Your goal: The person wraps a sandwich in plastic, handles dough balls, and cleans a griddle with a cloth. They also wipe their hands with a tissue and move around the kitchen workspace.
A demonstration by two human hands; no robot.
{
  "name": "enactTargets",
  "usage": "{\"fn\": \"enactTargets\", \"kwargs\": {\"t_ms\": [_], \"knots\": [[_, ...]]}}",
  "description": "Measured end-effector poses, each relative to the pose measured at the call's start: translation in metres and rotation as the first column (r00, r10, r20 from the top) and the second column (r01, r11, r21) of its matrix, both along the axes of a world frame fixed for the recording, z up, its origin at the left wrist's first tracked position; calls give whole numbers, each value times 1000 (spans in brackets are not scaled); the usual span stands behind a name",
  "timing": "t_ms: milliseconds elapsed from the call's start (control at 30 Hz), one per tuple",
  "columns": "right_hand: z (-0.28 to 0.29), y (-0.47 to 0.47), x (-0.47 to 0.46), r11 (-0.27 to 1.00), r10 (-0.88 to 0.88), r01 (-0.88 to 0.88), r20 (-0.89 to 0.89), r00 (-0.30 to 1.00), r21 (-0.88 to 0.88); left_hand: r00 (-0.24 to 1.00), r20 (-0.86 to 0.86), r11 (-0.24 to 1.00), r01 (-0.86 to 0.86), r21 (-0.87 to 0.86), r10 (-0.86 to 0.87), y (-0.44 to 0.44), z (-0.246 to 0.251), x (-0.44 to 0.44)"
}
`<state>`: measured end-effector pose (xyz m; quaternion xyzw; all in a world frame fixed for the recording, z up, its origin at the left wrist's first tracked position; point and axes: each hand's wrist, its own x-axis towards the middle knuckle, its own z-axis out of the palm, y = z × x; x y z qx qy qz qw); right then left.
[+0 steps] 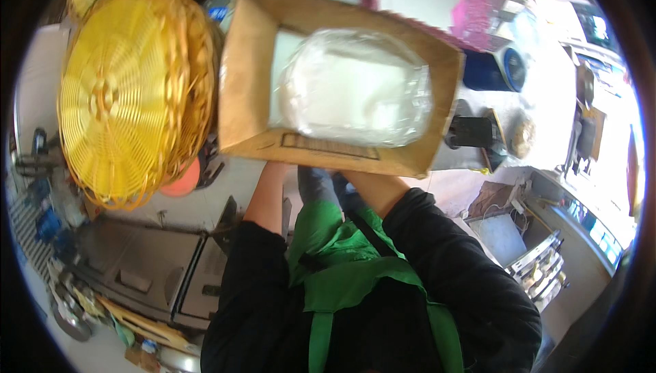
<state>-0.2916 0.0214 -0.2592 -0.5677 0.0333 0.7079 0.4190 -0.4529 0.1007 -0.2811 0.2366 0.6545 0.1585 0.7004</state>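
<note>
A brown cardboard box (246,75) with its top flaps off or folded out of sight is raised in front of me, tilted towards my view. Inside lies a stack of white, flat, rounded items (353,91) in clear plastic wrap; what they are cannot be told. My left forearm (267,193) and my right forearm (376,188) both run under the near side of the box. The box hides both hands, which bear it from below; how the fingers lie is not visible.
Stacked yellow wicker baskets (118,96) stand close at the box's left. On the right, a light counter (551,116) carries a blue cylinder (489,71) and a black object (471,132). Below left is a dark metal appliance (148,260); a cutting board (143,324) lies behind it.
</note>
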Motion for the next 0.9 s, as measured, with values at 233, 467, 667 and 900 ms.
{"fn": "enactTargets", "kwargs": {"t_ms": [233,467,667,900], "knots": [[31,-10,9,757,622,-598,570,537,-264,938,-70,938,332,-95,-339,3,3,-4],[144,-93,48,933,270,-329,884,382,-143,860,419,830,444,-338,-290,-100,100,77],[144,-230,123,858,513,-44,858,0,-512,765,613,643,572,-509,-195,-207,222,230],[131,-481,258,786,479,125,724,497,-605,463,419,598,749,286,-781,-273,292,324]]}}
